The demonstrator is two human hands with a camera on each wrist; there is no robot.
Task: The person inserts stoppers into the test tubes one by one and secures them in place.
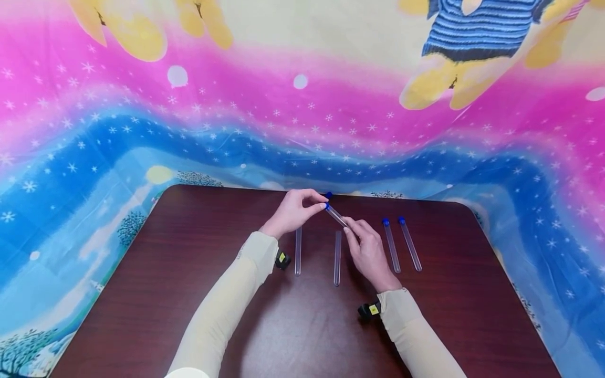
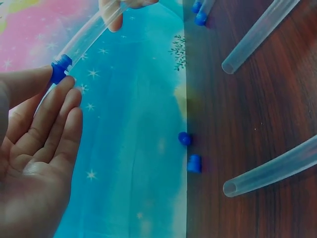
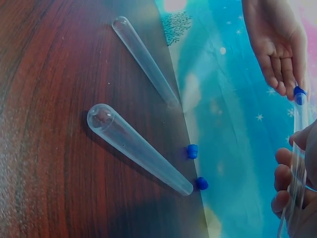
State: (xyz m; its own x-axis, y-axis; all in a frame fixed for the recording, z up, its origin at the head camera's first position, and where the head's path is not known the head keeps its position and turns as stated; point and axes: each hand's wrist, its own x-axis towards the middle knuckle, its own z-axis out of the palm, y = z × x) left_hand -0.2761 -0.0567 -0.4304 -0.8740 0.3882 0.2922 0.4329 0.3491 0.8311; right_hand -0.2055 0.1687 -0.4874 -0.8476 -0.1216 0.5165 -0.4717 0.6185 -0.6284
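Cap pinched by L hand @ end of tube gripped by R hand.

In head view, cannot see lower end of held tube behind right hand; cannot read tiny yellow label near right sleeve. In left wrist view, see left hand cut off by left edge, capped tubes by top edge, lower uncapped tube by right edge.

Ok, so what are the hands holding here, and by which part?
A clear tube and its blue cap: the right hand grips the tube's body, while the left hand pinches the cap at the tube's end.
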